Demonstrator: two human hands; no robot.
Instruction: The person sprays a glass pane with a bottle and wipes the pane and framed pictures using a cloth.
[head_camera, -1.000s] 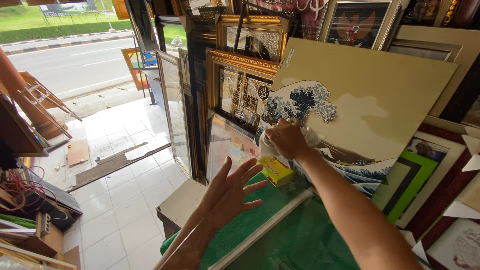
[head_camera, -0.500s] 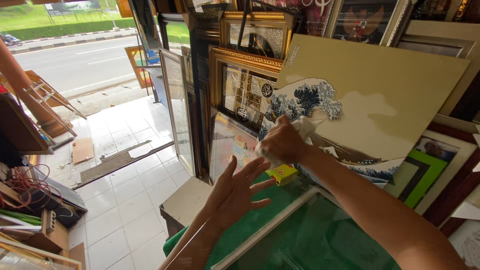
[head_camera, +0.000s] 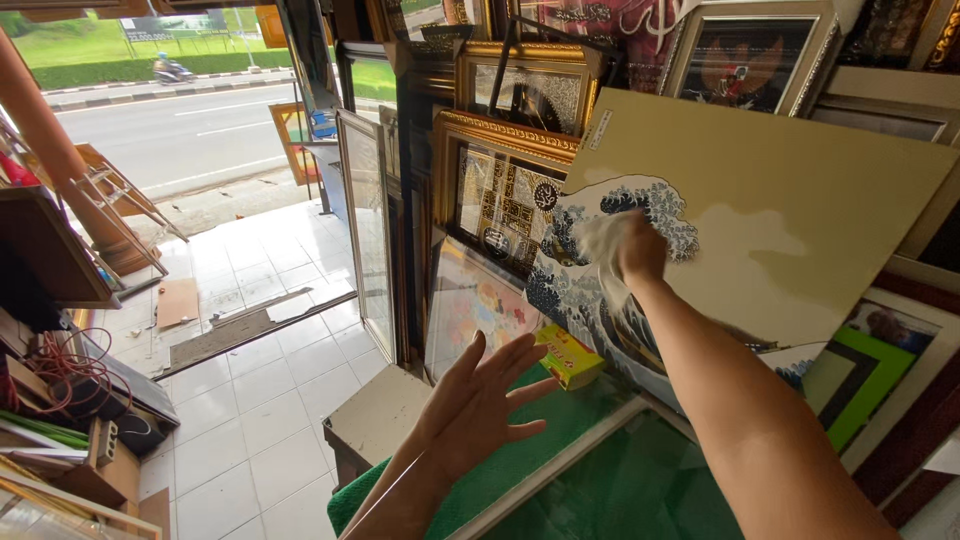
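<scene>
A large print of a blue and white wave on a tan ground leans tilted against stacked frames. My right hand presses a crumpled white cloth against the wave part of the print. My left hand hovers with fingers spread above the green-covered table, holding nothing. A small yellow box lies on the green surface just below the print's lower edge. A pale-framed glass pane lies flat on the table under my right forearm.
Gold and dark picture frames stand stacked behind and left of the print. A tall framed glass panel stands by the doorway. A low grey stool sits beside the table. White tiled floor leads out to a street; cluttered shelves at left.
My right hand has risen with the cloth from the print's lower edge near the yellow box up onto the wave. My left hand stays spread and has moved little.
</scene>
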